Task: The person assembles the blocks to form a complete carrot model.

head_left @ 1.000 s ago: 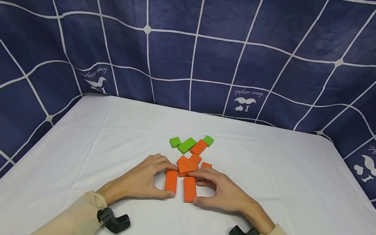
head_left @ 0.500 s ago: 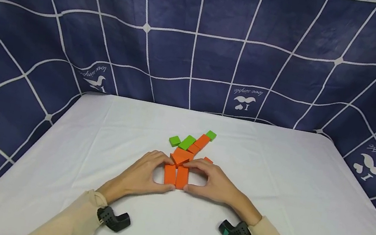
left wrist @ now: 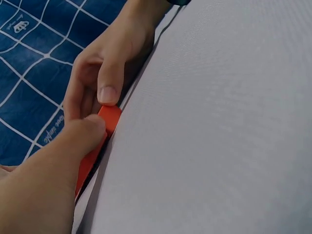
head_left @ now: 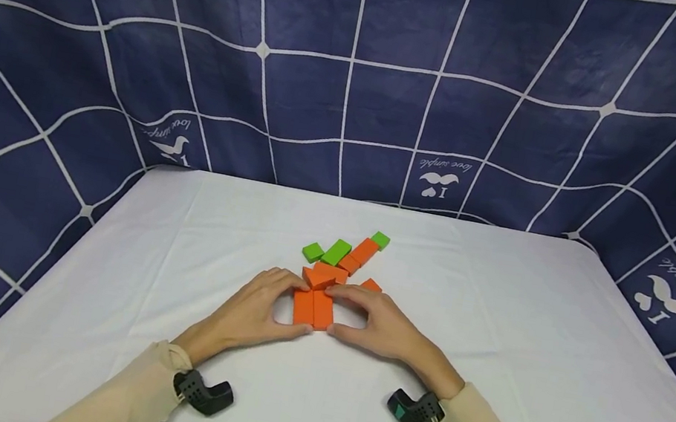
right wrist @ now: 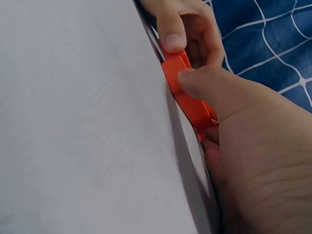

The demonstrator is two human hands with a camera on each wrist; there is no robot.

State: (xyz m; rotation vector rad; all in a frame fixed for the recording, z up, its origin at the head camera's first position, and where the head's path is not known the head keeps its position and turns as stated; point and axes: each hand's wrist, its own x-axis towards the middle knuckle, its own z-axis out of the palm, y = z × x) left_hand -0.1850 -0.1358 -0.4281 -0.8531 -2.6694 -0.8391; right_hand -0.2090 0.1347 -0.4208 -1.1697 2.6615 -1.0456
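"Orange rectangular blocks [head_left: 303, 308], two of them, lie side by side, touching, on the white-covered table [head_left: 474, 288] before you."

"Held how?"

"Your left grip [head_left: 256, 306] pinches the left block [head_left: 302, 309] between thumb and fingers; your right grip [head_left: 384, 326] holds the right block [head_left: 323, 310] likewise."

"Beyond them?"

"An orange triangular block [head_left: 317, 280] just past the pair, then more orange blocks [head_left: 364, 250] and three green blocks [head_left: 337, 252]."

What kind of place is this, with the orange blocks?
Maybe a little filming corner: navy cloth with white lines around three sides, a white tabletop, and a black gadget on each wrist.
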